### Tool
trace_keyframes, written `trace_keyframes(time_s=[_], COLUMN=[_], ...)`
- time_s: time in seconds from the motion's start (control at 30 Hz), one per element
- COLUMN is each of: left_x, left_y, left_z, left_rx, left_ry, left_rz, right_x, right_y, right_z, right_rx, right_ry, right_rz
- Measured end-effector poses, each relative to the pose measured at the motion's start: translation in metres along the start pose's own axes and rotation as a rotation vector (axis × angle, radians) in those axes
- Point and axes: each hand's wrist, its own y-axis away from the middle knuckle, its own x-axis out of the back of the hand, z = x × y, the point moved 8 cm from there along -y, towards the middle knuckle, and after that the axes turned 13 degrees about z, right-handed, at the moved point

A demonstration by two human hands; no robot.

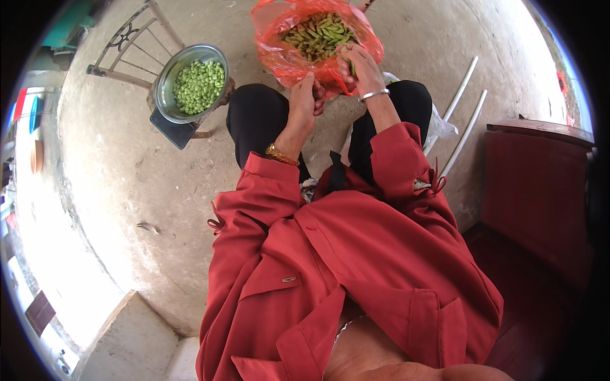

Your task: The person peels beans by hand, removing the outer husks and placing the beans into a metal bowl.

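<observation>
An orange-red plastic bag (pixel 267 52) stands wide at the top before my knees, filled with green and brownish bean pods (pixel 321 35). Over its near right edge, my right hand (pixel 361 64) is curled around a few green pods (pixel 351 68). My left hand (pixel 303 97) is at the near rim of the bag, thumb raised and fingers curled inward; whether anything is inside it is hidden. To the left, a steel bowl (pixel 164 102) contains shelled green beans (pixel 199 87).
Under the bowl is a support, with a dark flat-screened device (pixel 171 128) jutting out. A metal chair-back frame (pixel 136 45) lies behind it. White pipes (pixel 462 133) lie on the concrete floor (pixel 157 190) at right, near a dark red cabinet (pixel 531 185).
</observation>
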Motion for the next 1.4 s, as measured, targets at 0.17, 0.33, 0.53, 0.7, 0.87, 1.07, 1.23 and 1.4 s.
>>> trace_keyframes(time_s=[0.17,0.33,0.53,0.7,0.87,1.07,1.23,1.4], left_x=[0.000,0.007,0.011,0.009,0.010,0.009,0.008,0.009], left_y=[-0.001,-0.002,0.001,0.002,0.001,0.000,-0.003,-0.002], left_z=[0.003,0.017,0.029,0.032,0.033,0.034,0.034,0.038], left_rx=[-0.052,-0.123,-0.160,-0.152,-0.149,-0.124,-0.129,-0.152], left_ry=[0.005,0.113,0.187,0.214,0.237,0.255,0.257,0.247], left_rz=[0.005,0.110,0.138,0.156,0.158,0.166,0.146,0.148], right_x=[-0.024,-0.047,-0.051,-0.079,-0.080,-0.072,-0.099,-0.119], right_y=[-0.041,-0.072,-0.043,-0.017,-0.034,-0.085,-0.115,-0.115], right_z=[-0.014,0.031,0.109,0.081,0.057,0.012,0.042,0.052], right_rx=[0.208,0.561,-0.065,0.631,0.737,0.795,0.941,1.082], right_ry=[0.412,0.961,0.756,1.254,1.222,1.189,1.349,1.541], right_rz=[-0.011,-0.097,-0.150,-0.303,-0.216,0.150,0.023,-0.014])
